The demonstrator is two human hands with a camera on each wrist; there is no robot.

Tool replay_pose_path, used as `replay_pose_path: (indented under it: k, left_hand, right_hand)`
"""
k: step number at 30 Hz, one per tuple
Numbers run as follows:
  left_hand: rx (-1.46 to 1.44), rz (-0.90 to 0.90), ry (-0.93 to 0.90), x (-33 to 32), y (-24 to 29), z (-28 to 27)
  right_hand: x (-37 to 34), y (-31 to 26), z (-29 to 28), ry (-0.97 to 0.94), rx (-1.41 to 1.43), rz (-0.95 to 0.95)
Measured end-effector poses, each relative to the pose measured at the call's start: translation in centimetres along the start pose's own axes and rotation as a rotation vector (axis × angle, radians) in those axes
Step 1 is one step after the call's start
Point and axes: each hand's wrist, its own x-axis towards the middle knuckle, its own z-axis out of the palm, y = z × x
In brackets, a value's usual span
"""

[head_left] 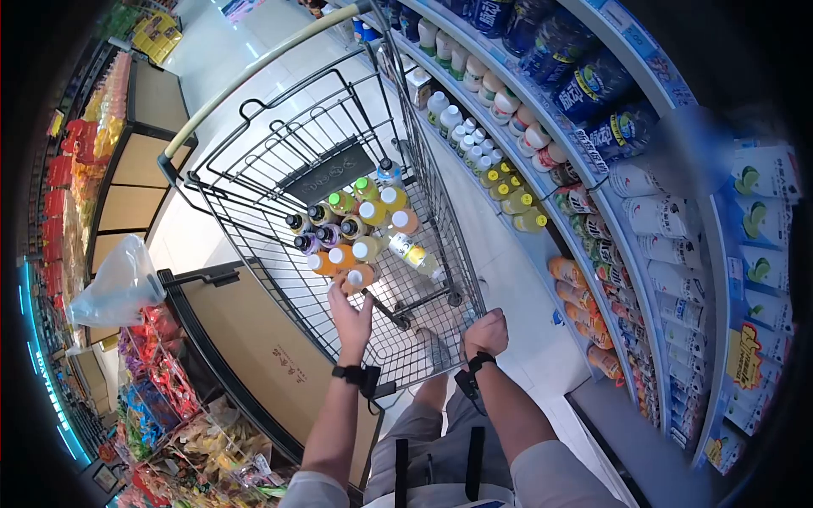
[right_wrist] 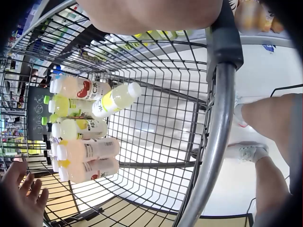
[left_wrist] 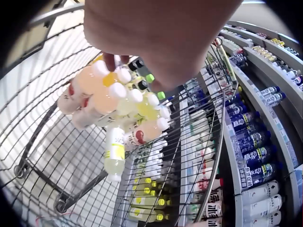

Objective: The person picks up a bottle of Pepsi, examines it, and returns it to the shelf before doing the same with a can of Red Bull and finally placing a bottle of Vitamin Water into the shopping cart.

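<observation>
Several drink bottles (head_left: 364,216) stand grouped in a wire shopping cart (head_left: 279,279), with black, green, white and orange-looking tops. One pale yellow bottle (head_left: 412,254) with a white label leans out from the group; the right wrist view shows this tilted bottle (right_wrist: 116,100) too. My left hand (head_left: 350,322) reaches over the cart's side, fingertips right at a peach-coloured bottle (head_left: 359,278) with a white cap. Its fingers (right_wrist: 34,194) look spread and loosely bent in the right wrist view. My right hand (head_left: 487,333) grips the cart's near corner, its fingers partly hidden.
Shelves of bottled drinks (head_left: 593,93) curve along the right, close beside the cart. At the left stand a brown display stand (head_left: 271,339) and heaps of bagged snacks (head_left: 169,406). A clear plastic bag (head_left: 123,284) hangs there. The cart's beige handle (head_left: 254,72) is at the far end.
</observation>
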Motion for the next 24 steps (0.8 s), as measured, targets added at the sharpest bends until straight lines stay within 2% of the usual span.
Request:
replay_pose_path:
  k: [1,2,4,6,9,11,14,16,18,19,21,22,23,24]
  left_hand:
    - [0.212,0.159,0.004,1.7,-1.3,0.9]
    - [0.212,0.164,0.003,2.3,-2.0,1.6]
    - [0.356,-0.035,-0.315,3.6,-3.1,3.1]
    - [0.376,0.023,-0.269,3.3,-3.5,4.1]
    - [0.358,-0.016,-0.292,2.7,-3.1,3.7]
    - [0.292,0.095,-0.283,0.1,-2.7,2.8]
    - [0.195,0.181,-0.227,-4.8,0.8,-0.7]
    - [-0.004,0.193,-0.129,-8.5,2.9,-3.6]
    - [0.027,0.257,-0.098,-12.4,6.9,-7.7]
    - [-0.020,0.219,-0.101,-14.7,9.6,-10.0]
    - [-0.086,0.178,-0.134,-19.0,11.8,-13.6]
    - [-0.109,0.194,-0.163,-20.6,11.8,-14.9]
    - [-0.162,0.180,-0.177,-22.3,13.6,-16.1]
    - [-0.128,0.203,-0.229,-23.9,13.6,-16.9]
  right_hand:
    - [0.0,0.0,0.1,0.009,0.007,-0.002]
    - [0.1,0.3,-0.2,0.013,0.000,-0.007]
    - [0.4,1.1,-0.6,0.034,0.001,-0.030]
    - [0.8,1.7,-1.1,0.050,0.006,-0.054]
    - [0.7,2.0,-1.3,0.032,0.000,-0.043]
    - [0.5,3.1,-1.2,0.061,-0.008,-0.063]
    - [0.7,4.2,-1.7,0.088,0.001,-0.097]
    - [0.6,4.1,-2.0,0.030,0.000,-0.065]
    - [0.7,4.9,-2.9,-0.007,-0.016,-0.100]
    - [1.0,5.3,-3.3,0.007,-0.002,-0.112]
    - [1.7,6.7,-3.7,-0.122,0.200,-0.224]
    - [2.2,7.8,-2.8,-0.140,0.476,-0.226]
    - [1.9,8.5,-3.7,-0.050,0.426,-0.341]
    - [0.5,7.9,-7.9,-0.124,0.349,-0.374]
